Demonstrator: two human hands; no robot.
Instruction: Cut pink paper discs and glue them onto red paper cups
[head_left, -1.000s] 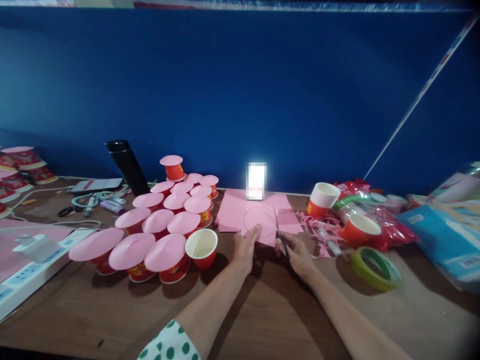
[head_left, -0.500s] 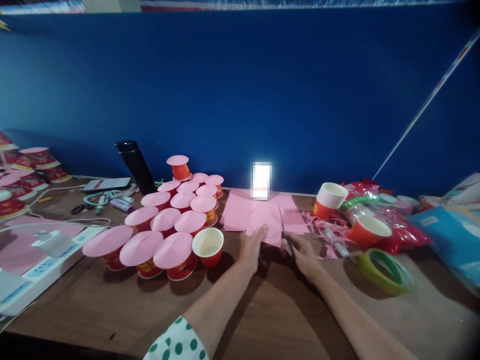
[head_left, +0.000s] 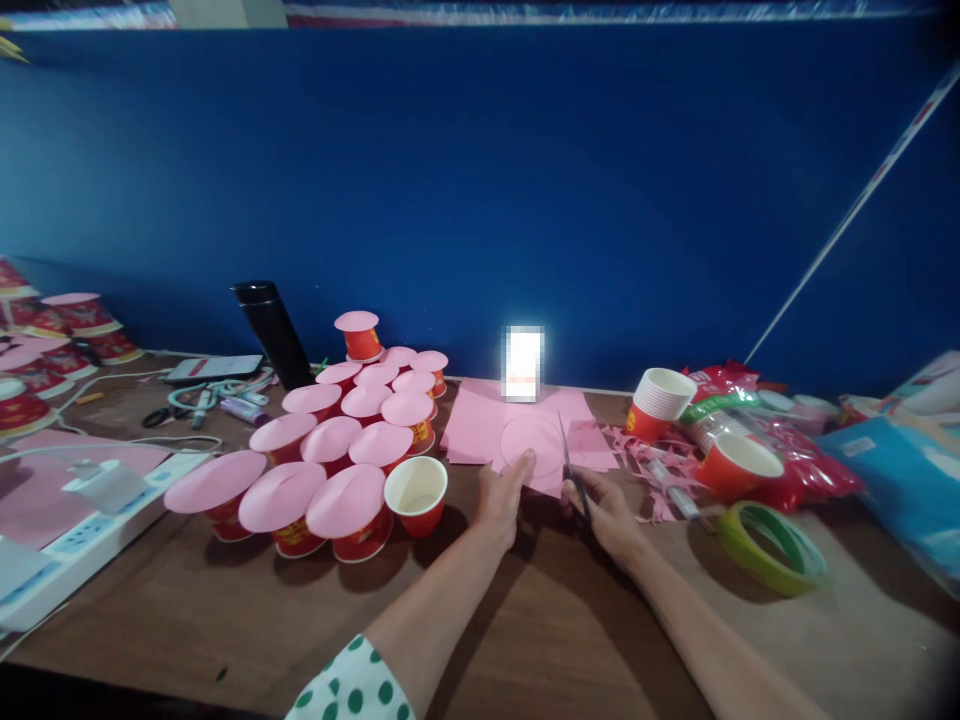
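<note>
My left hand (head_left: 504, 497) pinches the near edge of a sheet of pink paper (head_left: 541, 482), thumb on top. A circle is drawn on that sheet. My right hand (head_left: 604, 512) is closed around the handles of a pair of scissors (head_left: 568, 460), whose blades point away from me along the sheet's right edge. Under and behind it lie more pink sheets (head_left: 480, 418). Left of my left hand stands an upright paper cup (head_left: 417, 496). Beyond it are several upturned red cups with pink paper discs (head_left: 349, 500) on their bases.
On the right are stacked cups (head_left: 660, 402), pink scraps (head_left: 660, 460), a lying red cup (head_left: 742, 465), a tape roll (head_left: 772, 548) and a blue packet (head_left: 892, 480). On the left are a black flask (head_left: 271, 335) and a power strip (head_left: 97, 535). A lit phone (head_left: 523, 363) leans against the blue partition (head_left: 480, 180).
</note>
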